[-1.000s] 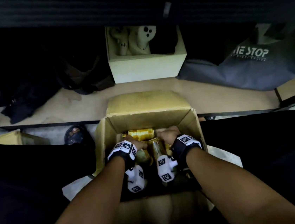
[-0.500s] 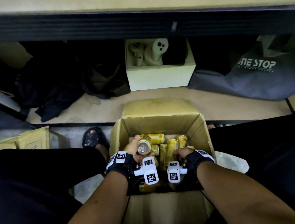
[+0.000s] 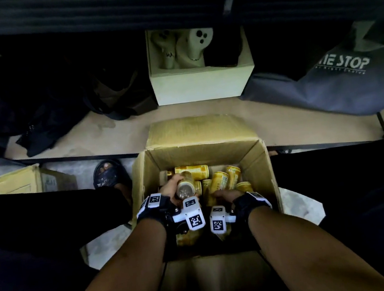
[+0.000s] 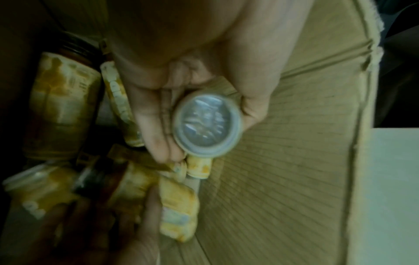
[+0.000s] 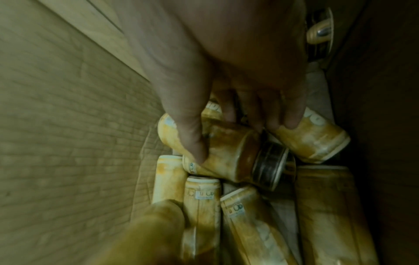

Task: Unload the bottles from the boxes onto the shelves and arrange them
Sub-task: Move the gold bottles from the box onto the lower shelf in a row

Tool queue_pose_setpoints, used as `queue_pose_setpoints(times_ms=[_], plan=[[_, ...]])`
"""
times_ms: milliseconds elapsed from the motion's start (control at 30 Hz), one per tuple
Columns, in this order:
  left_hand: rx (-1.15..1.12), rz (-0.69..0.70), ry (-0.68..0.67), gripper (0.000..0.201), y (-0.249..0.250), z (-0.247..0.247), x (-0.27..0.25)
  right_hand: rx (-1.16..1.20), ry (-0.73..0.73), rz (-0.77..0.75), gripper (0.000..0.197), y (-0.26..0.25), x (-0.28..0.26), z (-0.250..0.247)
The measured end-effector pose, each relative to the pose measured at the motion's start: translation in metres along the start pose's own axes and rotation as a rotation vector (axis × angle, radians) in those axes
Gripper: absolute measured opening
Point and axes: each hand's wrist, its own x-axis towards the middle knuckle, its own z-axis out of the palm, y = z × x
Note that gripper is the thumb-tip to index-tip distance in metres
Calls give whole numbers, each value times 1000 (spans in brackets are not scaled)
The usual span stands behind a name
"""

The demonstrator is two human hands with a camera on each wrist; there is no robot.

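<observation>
Bottle [image 5: 229, 152] under your right hand [image 5: 226, 80] lies sideways, cap rightward, fingers curling round it; your left hand [image 4: 192, 80] grips another bottle [image 4: 207, 126] end-on.

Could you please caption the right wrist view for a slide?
Right hand grips a yellow bottle lying atop others in the box.

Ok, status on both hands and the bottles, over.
Left hand holds one bottle raised. Right hand gripping another bottle inside the box. Nothing blocking.

Low shelf [image 3: 207, 124]: white box [image 3: 201, 87], grey bag [image 3: 323, 92].
</observation>
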Motion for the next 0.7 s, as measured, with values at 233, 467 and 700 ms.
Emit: queue_pose_setpoints(times_ms=[233, 467, 700], plan=[[134, 29, 30, 68, -18, -8, 19, 138, 7, -5, 57, -11, -15, 1], [296, 64, 10, 76, -12, -12, 14, -162, 168, -218, 55, -20, -39, -17], [473, 178, -154, 85, -19, -12, 1, -950, 228, -397, 64, -48, -102, -16]])
